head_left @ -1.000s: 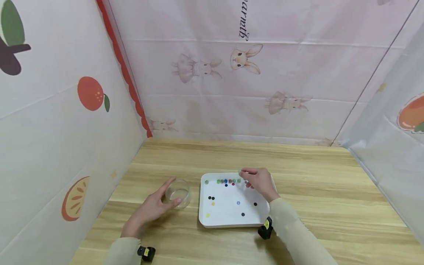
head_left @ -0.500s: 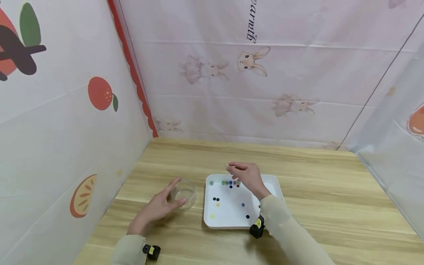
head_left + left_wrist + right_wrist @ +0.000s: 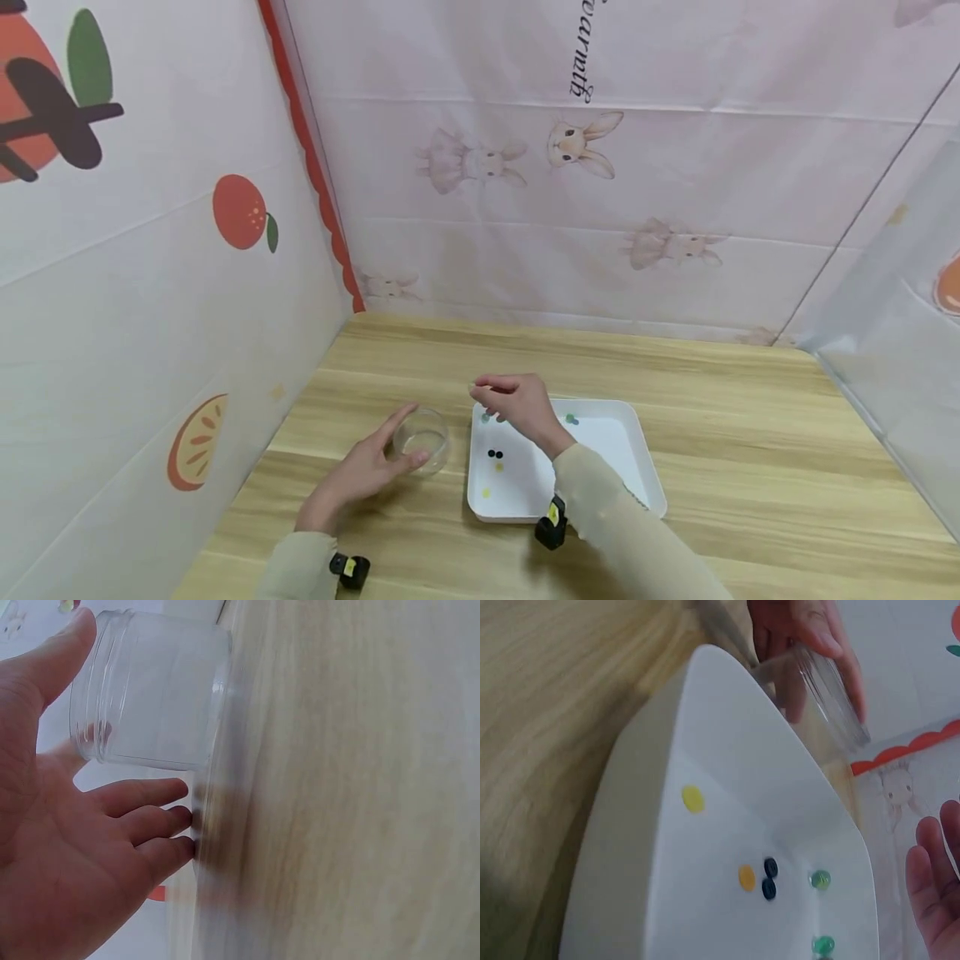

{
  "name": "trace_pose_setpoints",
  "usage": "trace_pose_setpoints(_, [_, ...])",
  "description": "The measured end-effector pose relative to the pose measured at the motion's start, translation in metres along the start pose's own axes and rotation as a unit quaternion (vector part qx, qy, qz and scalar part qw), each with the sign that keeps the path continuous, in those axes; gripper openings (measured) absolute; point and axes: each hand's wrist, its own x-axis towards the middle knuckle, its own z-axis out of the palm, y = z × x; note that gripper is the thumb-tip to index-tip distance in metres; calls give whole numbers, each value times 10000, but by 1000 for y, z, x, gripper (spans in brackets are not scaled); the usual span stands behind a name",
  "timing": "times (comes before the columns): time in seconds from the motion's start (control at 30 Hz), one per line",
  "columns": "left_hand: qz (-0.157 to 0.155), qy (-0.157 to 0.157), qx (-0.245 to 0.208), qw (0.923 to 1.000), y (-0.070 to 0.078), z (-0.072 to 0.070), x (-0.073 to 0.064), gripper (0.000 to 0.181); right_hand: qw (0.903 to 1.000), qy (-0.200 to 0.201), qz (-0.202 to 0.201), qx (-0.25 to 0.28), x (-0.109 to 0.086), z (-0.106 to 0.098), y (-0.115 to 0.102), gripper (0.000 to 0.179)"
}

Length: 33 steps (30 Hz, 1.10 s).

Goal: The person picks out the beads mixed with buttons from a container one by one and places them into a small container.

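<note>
Left grip (image 3: 363,469) around clear cylindrical jar (image 3: 161,690)

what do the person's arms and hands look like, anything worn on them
The left hand and right hand are bare, with no gloves. The left sleeve and right sleeve are long, plain pale cream. Each has a small black device with a yellow marking near the wrist.

The high head camera looks forward-down onto the white rectangular plastic tray (image 3: 618,442); the wrist cameras — left low beside it, right close across it — share the clear cylindrical jar (image 3: 154,690).
</note>
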Motion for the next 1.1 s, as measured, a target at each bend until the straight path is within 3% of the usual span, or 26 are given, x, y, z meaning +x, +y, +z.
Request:
trace_pose_setpoints(0.6, [-65, -9, -113, 9999, 0, 2, -1, 87, 9972, -734, -124, 14, -4, 52, 0, 27])
trace_pose_setpoints(0.8, [-108, -33, -58, 9999, 0, 4, -1, 85, 9963, -860, -14, -21, -6, 59, 6, 27])
trace_pose_setpoints(1.1, [-36, -62, -32, 10000, 1, 2, -1, 88, 9950, -973, -153, -156, -6, 63, 9, 24])
